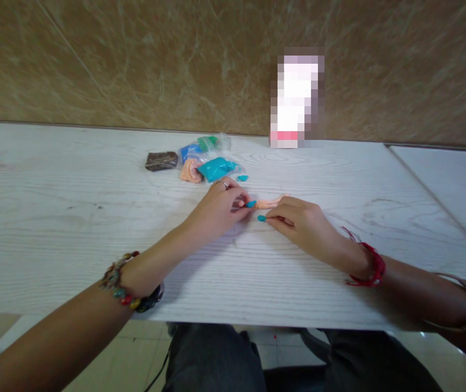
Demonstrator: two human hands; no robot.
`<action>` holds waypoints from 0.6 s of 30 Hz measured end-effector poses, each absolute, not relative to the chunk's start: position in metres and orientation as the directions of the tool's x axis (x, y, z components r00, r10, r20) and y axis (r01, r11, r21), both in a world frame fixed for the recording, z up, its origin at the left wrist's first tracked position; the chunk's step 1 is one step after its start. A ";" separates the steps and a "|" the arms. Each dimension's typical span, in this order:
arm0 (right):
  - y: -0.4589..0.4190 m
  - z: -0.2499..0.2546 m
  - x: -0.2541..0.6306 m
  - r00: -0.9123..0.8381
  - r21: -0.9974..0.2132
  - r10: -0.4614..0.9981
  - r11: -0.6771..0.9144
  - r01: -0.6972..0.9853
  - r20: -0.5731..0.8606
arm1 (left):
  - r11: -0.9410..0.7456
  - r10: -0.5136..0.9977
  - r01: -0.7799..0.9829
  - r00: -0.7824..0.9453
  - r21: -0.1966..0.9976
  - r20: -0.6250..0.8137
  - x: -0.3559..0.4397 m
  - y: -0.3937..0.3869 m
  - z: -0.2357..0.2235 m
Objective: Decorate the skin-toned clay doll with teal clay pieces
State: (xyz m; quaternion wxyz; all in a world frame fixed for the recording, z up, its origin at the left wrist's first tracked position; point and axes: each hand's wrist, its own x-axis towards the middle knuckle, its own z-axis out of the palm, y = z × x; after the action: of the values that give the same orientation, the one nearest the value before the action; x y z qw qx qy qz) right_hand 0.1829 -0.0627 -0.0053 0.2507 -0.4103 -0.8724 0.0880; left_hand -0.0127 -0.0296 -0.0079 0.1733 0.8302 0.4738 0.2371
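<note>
Between the thumb and fingers of my left hand point(225, 204) is a small turquoise clay piece point(251, 204), at the left end of a long peach clay shape point(266, 204) on the table. Whether the two are joined, I cannot tell. My right hand point(300, 218) is closed in a pinch, with a turquoise clay bit point(261, 218) at its fingertips, just below the peach shape. Part of that shape's right end is hidden behind this hand. A loose turquoise scrap point(242, 178) lies beyond my left hand, beside a bag of turquoise clay point(217, 169).
Around the turquoise bag lie peach clay point(191, 171), blue clay point(190, 152), green clay point(208, 143) and a dark brown block point(161, 161), several in clear wrap. A blurred-out upright object point(296, 100) leans by the marbled wall point(155, 65). The white table point(73, 228) has a seam at right.
</note>
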 end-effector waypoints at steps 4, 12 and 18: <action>-0.060 -0.003 0.185 -0.460 -0.338 0.713 0.675 0.656 0.530 | -0.488 0.868 0.680 0.444 0.547 0.223 -0.009 -0.033 0.002; -0.057 -0.002 0.183 -0.456 -0.318 0.678 0.700 0.639 0.577 | -0.433 0.860 0.532 0.485 0.728 0.158 -0.007 -0.041 0.005; -0.057 -0.004 0.180 -0.484 -0.321 0.674 0.714 0.622 0.559 | -0.404 0.874 0.523 0.464 0.750 0.147 -0.006 -0.043 0.006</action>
State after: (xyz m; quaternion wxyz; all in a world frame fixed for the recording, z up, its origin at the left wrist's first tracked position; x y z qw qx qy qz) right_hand 0.1801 -0.0566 -0.0043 0.3410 -0.3764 -0.8606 0.0376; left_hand -0.0060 -0.0425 0.0064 0.3224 0.7925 0.4407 0.2717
